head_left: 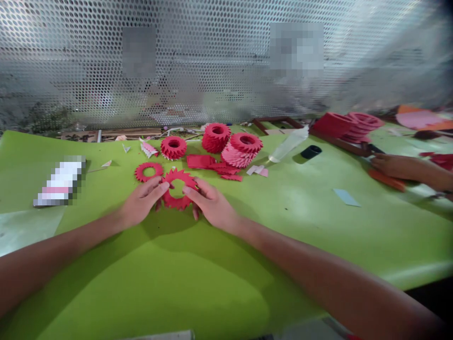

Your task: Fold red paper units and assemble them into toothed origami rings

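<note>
A red paper ring with a toothed outer edge [179, 202] is held just above the green table. My left hand [143, 200] pinches its left side, thumb on top. On its right side, my right hand [212, 203] grips it with the thumb on the upper face and the fingers beneath. A second flat red ring [139, 172] lies behind my left hand. Farther back stand a low red toothed ring stack [173, 152], a taller red one [215, 141] and a red and pink one [239, 155]. Folded red pieces [201, 161] lie in front of them.
Behind the stacks lie a clear bottle [285, 147] and a black cylinder [311, 151]. At the right, another person's hand [399, 165] is near a tray [339, 142] with red rings. A pixelated flat object [62, 182] is at the left. A perforated metal panel [212, 61] stands behind.
</note>
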Demonstrator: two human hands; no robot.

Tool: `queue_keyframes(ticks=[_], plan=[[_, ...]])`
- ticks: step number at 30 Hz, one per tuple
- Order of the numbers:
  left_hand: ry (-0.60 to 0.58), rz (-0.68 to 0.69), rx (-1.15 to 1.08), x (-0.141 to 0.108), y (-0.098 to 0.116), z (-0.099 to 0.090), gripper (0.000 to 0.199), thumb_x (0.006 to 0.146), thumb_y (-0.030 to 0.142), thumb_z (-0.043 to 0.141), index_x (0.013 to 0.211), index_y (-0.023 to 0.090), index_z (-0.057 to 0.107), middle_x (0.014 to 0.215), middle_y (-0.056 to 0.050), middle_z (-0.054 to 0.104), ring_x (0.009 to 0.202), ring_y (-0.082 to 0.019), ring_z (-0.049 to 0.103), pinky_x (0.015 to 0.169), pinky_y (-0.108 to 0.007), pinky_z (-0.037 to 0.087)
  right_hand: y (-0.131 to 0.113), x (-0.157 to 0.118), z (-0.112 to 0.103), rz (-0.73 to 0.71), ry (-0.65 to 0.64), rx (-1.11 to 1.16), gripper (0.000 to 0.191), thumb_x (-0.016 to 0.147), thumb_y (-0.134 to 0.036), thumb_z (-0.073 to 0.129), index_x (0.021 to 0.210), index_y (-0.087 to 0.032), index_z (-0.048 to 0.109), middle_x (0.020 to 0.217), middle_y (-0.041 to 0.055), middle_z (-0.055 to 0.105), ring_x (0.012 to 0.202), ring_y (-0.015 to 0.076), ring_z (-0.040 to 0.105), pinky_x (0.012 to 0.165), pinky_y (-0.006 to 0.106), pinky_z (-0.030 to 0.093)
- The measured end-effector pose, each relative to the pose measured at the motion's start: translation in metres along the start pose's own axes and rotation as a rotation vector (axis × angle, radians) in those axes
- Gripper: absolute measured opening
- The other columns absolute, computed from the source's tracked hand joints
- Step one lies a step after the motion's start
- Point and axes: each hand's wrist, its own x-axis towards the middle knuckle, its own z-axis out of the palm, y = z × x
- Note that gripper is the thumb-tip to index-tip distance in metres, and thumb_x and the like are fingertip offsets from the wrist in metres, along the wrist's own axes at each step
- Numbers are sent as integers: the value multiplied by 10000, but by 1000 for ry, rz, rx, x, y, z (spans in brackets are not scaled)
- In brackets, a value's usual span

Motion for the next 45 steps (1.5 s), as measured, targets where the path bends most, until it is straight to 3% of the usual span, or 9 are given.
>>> queue_keyframes(ticks=[7, 13, 18, 20, 22, 25, 31, 37, 45], plan=[[-65, -82, -67, 2, -6, -1, 510, 924, 635, 486, 700, 181, 545, 546, 44, 511, 462, -100, 488, 447, -210, 389, 1, 3, -1, 53, -38, 0, 408, 943, -528, 523, 731, -181, 547, 580, -25, 605, 445, 69, 516, 427, 189, 366], [-80, -55, -47, 2, -3, -3, 517, 921, 652, 469, 705, 189, 549, 549, 55, 456, 458, -96, 427, 434, -211, 338, 9, 8, -6, 42, -182, 78, 420, 886, -591, 592, 817, -176, 577, 573, -19, 632, 456, 86, 543, 437, 197, 399], [-130, -46, -22, 1, -7, -4, 499, 933, 642, 464, 758, 194, 598, 586, 30, 496, 489, -117, 470, 450, -234, 381, 3, 4, -5, 6, -116, -18, 419, 915, -586, 546, 778, -189, 549, 506, -77, 502, 409, 60, 430, 399, 185, 311], [-84, 26, -42, 1, -10, -5, 466, 923, 649, 486, 1015, 210, 613, 836, -41, 632, 692, -178, 618, 566, -293, 510, 0, 4, -5, -6, -75, 8, 401, 922, -564, 539, 770, -193, 538, 520, -75, 506, 424, 60, 438, 404, 186, 312], [-24, 180, -47, 0, -13, -4, 650, 839, 683, 603, 1301, 242, 481, 1219, -127, 590, 1037, -278, 638, 802, -418, 574, 0, 4, -4, -7, -27, 77, 368, 916, -550, 550, 812, -198, 545, 538, -74, 524, 439, 67, 469, 409, 187, 327], [11, 419, 52, -1, -13, 0, 1075, 602, 702, 814, 1454, 270, 322, 1477, -164, 392, 1316, -384, 478, 1067, -555, 457, 2, 6, -2, -7, -9, 153, 329, 901, -524, 579, 866, -198, 557, 547, -71, 549, 447, 76, 508, 413, 189, 359], [99, 500, 200, -5, -2, 7, 932, 677, 447, 860, 1452, 290, 365, 1390, -128, 508, 1232, -355, 570, 1055, -558, 491, 0, 4, 4, 15, -109, 282, 338, 883, -525, 602, 972, -199, 587, 543, -68, 566, 423, 95, 512, 413, 215, 417], [114, 541, 286, -9, 2, 6, 931, 644, 467, 872, 1424, 253, 411, 1286, -133, 594, 1135, -346, 627, 977, -558, 536, -5, 4, 7, 16, 1, 339, 287, 876, -513, 616, 906, -233, 669, 806, -2, 691, 599, 120, 585, 537, 251, 494], [10, 691, 213, -7, -1, 9, 1092, 587, 535, 900, 1477, 232, 345, 1440, -174, 475, 1322, -385, 486, 1112, -595, 424, -6, -1, 15, 61, -92, 224, 507, 891, -681, 496, 778, -196, 587, 482, -68, 485, 374, 82, 451, 388, 212, 386]])
